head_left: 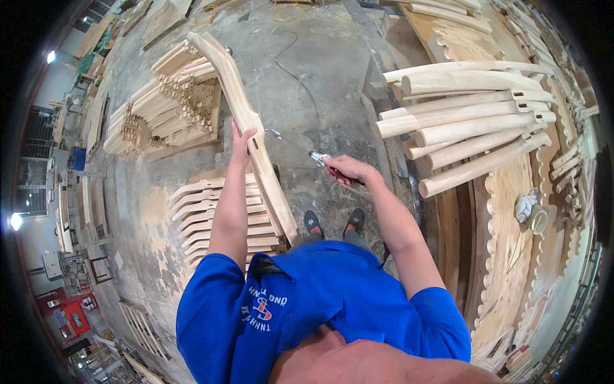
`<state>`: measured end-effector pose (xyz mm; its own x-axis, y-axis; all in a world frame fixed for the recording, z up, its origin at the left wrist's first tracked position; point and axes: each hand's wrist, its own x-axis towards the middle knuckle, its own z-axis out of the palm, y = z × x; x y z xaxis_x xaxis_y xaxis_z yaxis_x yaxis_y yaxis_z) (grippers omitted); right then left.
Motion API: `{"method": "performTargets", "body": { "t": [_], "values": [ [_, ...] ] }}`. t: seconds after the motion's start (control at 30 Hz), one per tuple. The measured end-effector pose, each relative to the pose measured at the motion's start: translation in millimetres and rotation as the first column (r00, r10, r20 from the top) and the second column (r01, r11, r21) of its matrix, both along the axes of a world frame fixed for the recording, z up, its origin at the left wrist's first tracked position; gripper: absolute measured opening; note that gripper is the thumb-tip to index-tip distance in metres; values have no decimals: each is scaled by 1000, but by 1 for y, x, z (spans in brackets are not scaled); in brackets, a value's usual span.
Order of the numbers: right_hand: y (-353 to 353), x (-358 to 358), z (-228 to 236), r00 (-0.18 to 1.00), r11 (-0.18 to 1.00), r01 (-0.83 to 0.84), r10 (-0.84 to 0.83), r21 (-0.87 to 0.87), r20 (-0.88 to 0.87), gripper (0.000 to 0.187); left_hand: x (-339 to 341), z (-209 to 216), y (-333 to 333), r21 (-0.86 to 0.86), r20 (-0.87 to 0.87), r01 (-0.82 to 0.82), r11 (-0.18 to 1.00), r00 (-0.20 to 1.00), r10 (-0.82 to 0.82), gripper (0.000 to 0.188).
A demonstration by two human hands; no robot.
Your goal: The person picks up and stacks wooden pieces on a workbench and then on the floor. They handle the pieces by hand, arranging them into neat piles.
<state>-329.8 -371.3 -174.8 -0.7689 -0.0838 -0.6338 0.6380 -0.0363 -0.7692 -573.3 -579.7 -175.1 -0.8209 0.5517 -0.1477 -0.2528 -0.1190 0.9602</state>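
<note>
- The left hand [240, 146] is the nearer: it is in contact with the beam [263, 169] along its left edge, about midway, with part of the grip hidden behind the wood.
- The beam lies directly to the right of the left fingers. Its long axis runs from far ahead and slightly left of them back to near the person's waist, bending at the grip; a slot [258, 145] sits just beside the fingers.
- The right hand [346, 168] is apart from the beam, to its right, its fingers closed around the handle of the tool [318, 158].
- From the right fingers, the tool's thin shaft points left and slightly ahead, across the beam's axis. Its tip is just beside the beam's right edge, near the slot; whether they touch, I cannot tell.
- Left of and nearer the body than the left fingers is a row of legs [203, 211]; well right of the right fingers, a pile of posts [470, 131].
</note>
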Motion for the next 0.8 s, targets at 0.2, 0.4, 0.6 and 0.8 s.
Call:
{"method": "performTargets", "body": {
  "t": [0.2, 0.4, 0.6, 0.8],
  "values": [
    [-11, -4, 9, 995, 999, -24, 19, 49, 100, 51, 5, -10, -10, -82, 146, -83, 993, 985, 94, 95],
    [-46, -15, 24, 997, 987, -33, 22, 154, 75, 49, -8, -30, -49, 9, 149, -64, 998, 987, 62, 90],
    [-70, 22, 30, 876, 888, 459, -457, -25, -152, 45, -47, -16, -90, 242, 339, 43, 969, 932, -126, 66],
    [-124, 59, 49, 951, 970, 229, -205, 82, -232, 44, -33, 25, -91, 477, 226, 48, 878, 958, -175, 79]
  ]
}}
